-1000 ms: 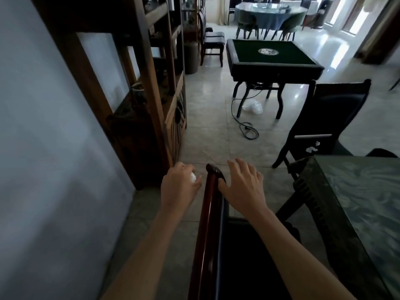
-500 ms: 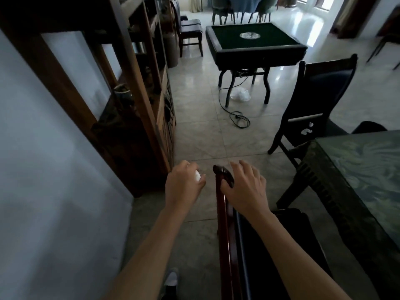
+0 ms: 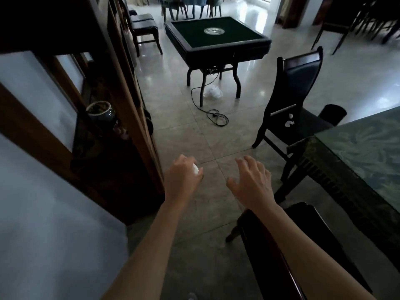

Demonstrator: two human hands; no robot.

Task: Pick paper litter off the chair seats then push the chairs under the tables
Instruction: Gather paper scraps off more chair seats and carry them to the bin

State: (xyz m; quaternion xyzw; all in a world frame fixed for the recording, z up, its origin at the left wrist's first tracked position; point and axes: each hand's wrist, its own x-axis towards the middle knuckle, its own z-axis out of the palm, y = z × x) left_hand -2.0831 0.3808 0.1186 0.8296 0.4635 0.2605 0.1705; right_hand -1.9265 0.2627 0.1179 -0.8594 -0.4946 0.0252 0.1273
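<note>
My left hand (image 3: 183, 177) is closed around a white paper scrap (image 3: 195, 169) that peeks out between the fingers. To its right my right hand (image 3: 252, 182) hovers over the floor, fingers spread, holding nothing. Below my right forearm stands a dark wooden chair (image 3: 268, 252), its seat pushed toward the green marbled table (image 3: 363, 152) at the right. Farther off, a second dark chair (image 3: 296, 83) stands out from that table, with small white paper bits (image 3: 289, 123) on its seat.
A tall wooden cabinet (image 3: 121, 87) lines the left side, with a ceramic jar (image 3: 101, 112) on a shelf. A green-topped game table (image 3: 216, 35) stands ahead, with a white bag (image 3: 213, 92) and black cable (image 3: 217, 116) beneath it. More chairs stand at the back.
My right hand has come off the near chair's backrest and now hovers open. The chair sits lower and farther right in view. My left hand keeps its hold on the paper.
</note>
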